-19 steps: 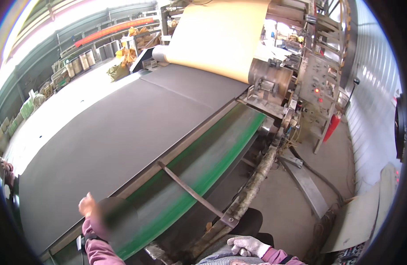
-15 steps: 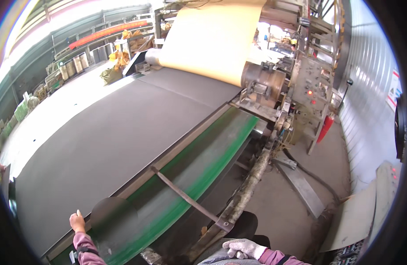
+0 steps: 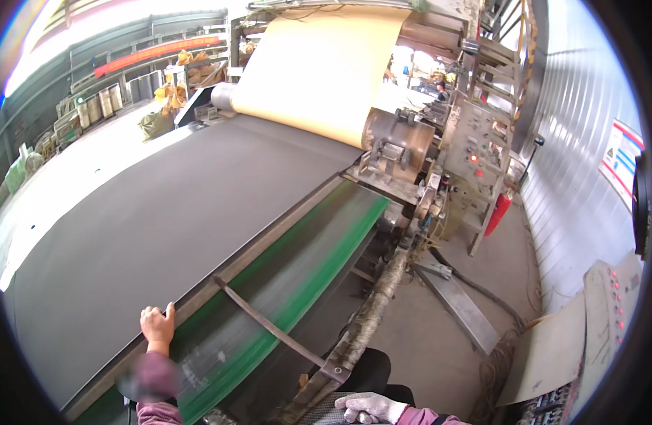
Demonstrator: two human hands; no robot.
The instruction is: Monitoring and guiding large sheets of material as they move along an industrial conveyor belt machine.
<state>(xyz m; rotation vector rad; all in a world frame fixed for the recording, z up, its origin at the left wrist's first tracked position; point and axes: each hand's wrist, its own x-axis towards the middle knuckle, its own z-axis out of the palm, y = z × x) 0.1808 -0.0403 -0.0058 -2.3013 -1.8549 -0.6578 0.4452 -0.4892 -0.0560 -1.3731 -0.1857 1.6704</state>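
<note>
A broad dark sheet (image 3: 163, 205) lies flat across the machine bed, a bare left hand (image 3: 158, 326) at its near edge.
From here the sheet looks smooth and matte, running up to where a glossy yellow web (image 3: 312, 78) slopes down beside a worn, brownish roller end (image 3: 404, 142). The left hand's fingers are a little apart, thumb raised, over the straight rail (image 3: 241, 263) bordering the sheet. The right hand (image 3: 370, 409), in a pale knit glove, rests at the person's lap, fingers loosely bent; I can't tell if they hold anything. Alongside the rail runs a scuffed belt (image 3: 308, 273) with a green stripe, then a rough-skinned pipe (image 3: 372, 304), dusty floor (image 3: 467, 319) and a ribbed, shiny metal wall (image 3: 574, 106).
</note>
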